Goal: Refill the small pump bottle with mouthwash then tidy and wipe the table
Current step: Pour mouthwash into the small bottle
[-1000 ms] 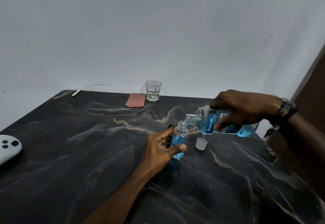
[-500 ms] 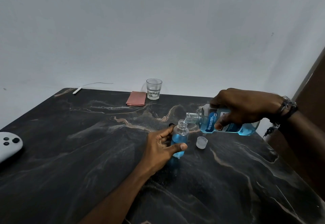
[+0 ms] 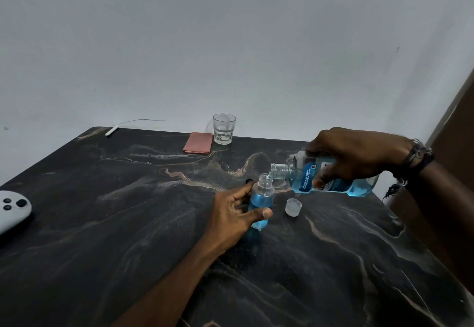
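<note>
My left hand grips the small clear bottle, which stands upright on the dark marble table and is over half full of blue liquid. My right hand holds the large blue mouthwash bottle tipped on its side, its open neck right above the small bottle's mouth. A translucent cap lies on the table just right of the small bottle. A small black part shows behind my left fingers.
A folded pink cloth and an empty glass tumbler sit at the table's far edge. A white cable end lies at the far left corner. A white controller rests at the left edge. A brown surface stands at the right.
The blue level in the small bottle has risen slightly. Both hands and both bottles stay almost where they were.
</note>
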`<act>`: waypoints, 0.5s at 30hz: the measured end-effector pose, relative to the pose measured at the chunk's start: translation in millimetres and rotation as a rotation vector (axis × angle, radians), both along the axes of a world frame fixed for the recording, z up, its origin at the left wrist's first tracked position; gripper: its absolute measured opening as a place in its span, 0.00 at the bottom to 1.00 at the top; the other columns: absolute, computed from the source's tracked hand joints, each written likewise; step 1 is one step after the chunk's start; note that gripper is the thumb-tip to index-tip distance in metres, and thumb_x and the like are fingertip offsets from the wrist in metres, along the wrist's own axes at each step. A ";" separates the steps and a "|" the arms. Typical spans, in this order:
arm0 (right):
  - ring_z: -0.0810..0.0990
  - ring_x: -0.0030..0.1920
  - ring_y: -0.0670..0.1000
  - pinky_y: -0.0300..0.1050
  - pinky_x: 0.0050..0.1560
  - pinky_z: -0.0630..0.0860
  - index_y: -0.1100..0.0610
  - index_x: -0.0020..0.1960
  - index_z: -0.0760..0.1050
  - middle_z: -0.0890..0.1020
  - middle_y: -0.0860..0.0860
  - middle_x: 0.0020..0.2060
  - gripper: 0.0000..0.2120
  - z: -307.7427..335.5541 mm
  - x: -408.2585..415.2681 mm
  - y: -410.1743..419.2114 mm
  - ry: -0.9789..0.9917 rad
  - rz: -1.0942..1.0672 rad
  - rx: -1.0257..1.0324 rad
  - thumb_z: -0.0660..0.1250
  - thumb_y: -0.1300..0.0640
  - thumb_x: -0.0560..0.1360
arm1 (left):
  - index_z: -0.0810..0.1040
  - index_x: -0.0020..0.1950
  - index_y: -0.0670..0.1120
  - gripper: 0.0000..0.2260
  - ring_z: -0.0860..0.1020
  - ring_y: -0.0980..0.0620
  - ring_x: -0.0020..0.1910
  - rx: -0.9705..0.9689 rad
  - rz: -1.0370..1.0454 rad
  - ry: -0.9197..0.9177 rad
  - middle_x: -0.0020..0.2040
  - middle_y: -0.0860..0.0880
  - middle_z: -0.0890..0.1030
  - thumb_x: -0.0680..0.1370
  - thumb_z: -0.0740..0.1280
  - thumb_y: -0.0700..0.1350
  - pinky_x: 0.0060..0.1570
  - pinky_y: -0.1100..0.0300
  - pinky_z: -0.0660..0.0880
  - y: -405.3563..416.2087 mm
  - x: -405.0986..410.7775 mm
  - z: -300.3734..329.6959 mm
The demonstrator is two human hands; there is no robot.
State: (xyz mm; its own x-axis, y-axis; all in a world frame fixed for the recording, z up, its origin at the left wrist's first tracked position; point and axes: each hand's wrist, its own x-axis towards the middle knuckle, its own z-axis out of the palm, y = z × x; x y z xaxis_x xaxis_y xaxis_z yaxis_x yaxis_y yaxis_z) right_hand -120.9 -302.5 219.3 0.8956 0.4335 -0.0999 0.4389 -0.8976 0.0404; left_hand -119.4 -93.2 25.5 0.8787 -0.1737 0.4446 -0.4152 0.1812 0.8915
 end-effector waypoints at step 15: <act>0.78 0.41 0.40 0.40 0.41 0.78 0.48 0.53 0.81 0.81 0.43 0.45 0.14 3.3 -0.9 3.1 -0.008 0.014 -0.026 0.75 0.45 0.69 | 0.82 0.56 0.60 0.22 0.84 0.53 0.56 -0.009 0.006 0.007 0.55 0.54 0.85 0.67 0.79 0.43 0.52 0.62 0.80 1.1 0.4 -0.4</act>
